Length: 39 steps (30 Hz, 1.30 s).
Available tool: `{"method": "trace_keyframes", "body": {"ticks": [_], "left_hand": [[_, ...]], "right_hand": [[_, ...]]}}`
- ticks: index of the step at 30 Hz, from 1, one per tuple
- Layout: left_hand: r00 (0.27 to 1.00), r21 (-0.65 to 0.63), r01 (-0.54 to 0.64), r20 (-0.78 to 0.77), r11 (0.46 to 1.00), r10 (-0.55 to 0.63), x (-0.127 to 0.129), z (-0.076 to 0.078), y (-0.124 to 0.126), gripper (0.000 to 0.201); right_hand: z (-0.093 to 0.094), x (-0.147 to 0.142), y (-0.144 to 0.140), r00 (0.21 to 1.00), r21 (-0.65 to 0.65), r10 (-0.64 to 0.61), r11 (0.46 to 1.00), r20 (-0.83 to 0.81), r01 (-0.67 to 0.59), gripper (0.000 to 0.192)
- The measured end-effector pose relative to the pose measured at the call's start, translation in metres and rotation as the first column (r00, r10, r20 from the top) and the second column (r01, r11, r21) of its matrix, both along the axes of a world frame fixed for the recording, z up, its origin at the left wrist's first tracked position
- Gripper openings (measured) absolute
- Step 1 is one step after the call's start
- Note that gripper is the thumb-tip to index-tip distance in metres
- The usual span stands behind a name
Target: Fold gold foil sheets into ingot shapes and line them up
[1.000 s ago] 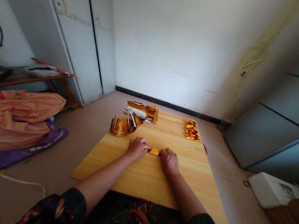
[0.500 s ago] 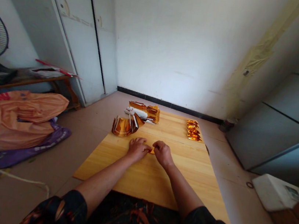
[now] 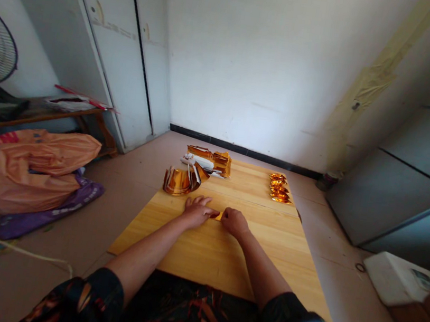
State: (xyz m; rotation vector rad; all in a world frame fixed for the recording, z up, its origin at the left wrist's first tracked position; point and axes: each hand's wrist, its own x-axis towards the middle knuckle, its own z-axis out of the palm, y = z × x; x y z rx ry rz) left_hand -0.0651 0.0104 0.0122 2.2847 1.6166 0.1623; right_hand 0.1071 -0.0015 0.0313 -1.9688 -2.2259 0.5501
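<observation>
A small piece of shiny gold foil paper [image 3: 218, 215] lies low over the wooden board between my hands, mostly covered by them. My left hand [image 3: 196, 213] holds its left end at the thumb, the other fingers spread on the board. My right hand [image 3: 235, 221] is curled closed at its right end, its fingertips partly hidden. Beyond my left hand stands a curved stack of gold foil sheets [image 3: 178, 181]. Further back is another pile of gold foil sheets [image 3: 220, 163] with a white roll-like bundle [image 3: 200, 161]. Several folded gold foil pieces [image 3: 280, 188] sit in a row at the far right.
The wooden board [image 3: 266, 248] reaches from my lap toward the white wall. An orange bag [image 3: 34, 167] and a purple bag [image 3: 50, 218] lie on the floor at left, near a white cable [image 3: 41, 257]. A white box [image 3: 396, 277] stands at right.
My right hand has shifted slightly right and curled more, so more of the foil shows between my hands. The left hand's fingers look more spread. The view has tilted slightly.
</observation>
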Motion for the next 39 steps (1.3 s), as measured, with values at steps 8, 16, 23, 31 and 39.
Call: {"method": "trace_keyframes", "body": {"ticks": [8, 16, 23, 31, 39], "left_hand": [[1.000, -0.007, 0.008, -0.017, 1.000, -0.008, -0.001, 0.000, 0.001, 0.033], [1.000, 0.000, 0.003, -0.026, 1.000, -0.003, 0.000, 0.000, 0.001, 0.036], [1.000, -0.006, 0.010, -0.019, 1.000, -0.010, 0.000, 0.001, 0.000, 0.036], [1.000, -0.013, 0.007, -0.013, 1.000, -0.007, 0.000, 0.003, -0.001, 0.036], [1.000, -0.021, 0.010, 0.011, 1.000, -0.010, -0.001, 0.003, -0.002, 0.037]], "right_hand": [[0.008, -0.014, 0.001, 0.990, -0.057, -0.109, 0.992, 0.086, 0.114, 0.042], [0.013, -0.023, 0.010, 0.981, -0.123, -0.154, 0.978, 0.120, 0.169, 0.053], [0.008, -0.016, 0.014, 0.987, -0.122, -0.130, 0.982, 0.092, 0.141, 0.050], [0.001, -0.003, 0.016, 0.991, -0.114, -0.135, 0.984, 0.016, 0.136, 0.019], [0.002, 0.017, 0.012, 0.982, -0.151, -0.188, 0.972, -0.033, 0.181, 0.012]]}}
